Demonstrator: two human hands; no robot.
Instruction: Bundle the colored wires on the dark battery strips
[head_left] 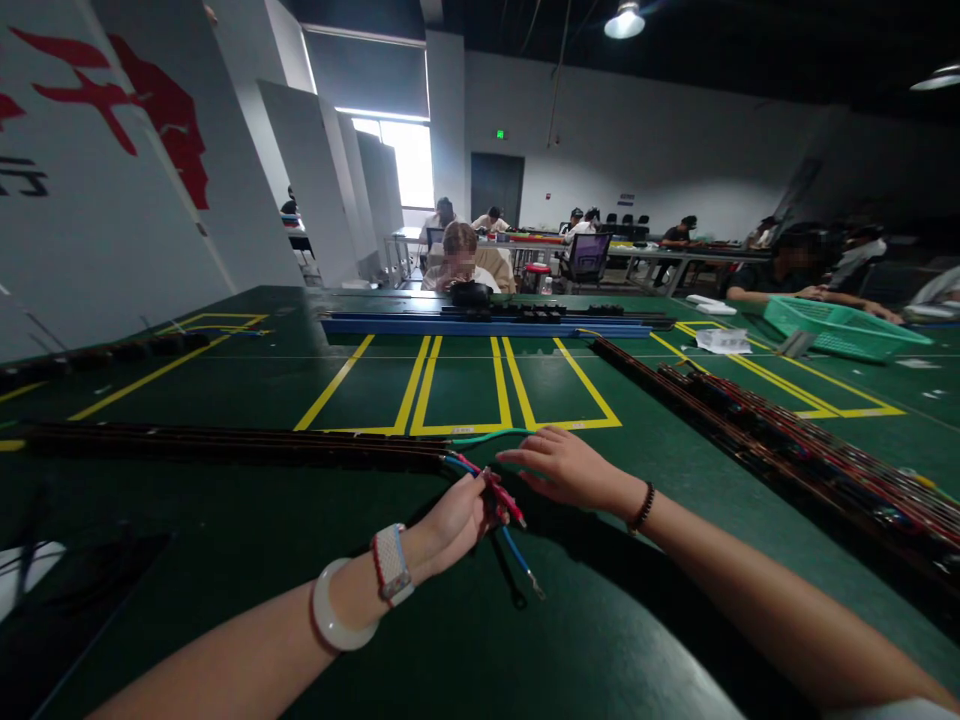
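Observation:
My left hand is closed in a pinch on a bundle of wires just past the end of a long dark bar. Red wires poke out beyond the fingertips. A blue wire runs under the hand and ends in a metal lug lower down. From the same bar end a green wire reaches to my right hand and passes behind it. That hand hovers beside the bundle, fingers stretched and apart; whether it touches the green wire is hidden.
To the right lie long dark bars carrying many thin wires. A blue rail with black parts crosses the far side. A green basket stands at the right back. Yellow tape marks the green table. People sit beyond.

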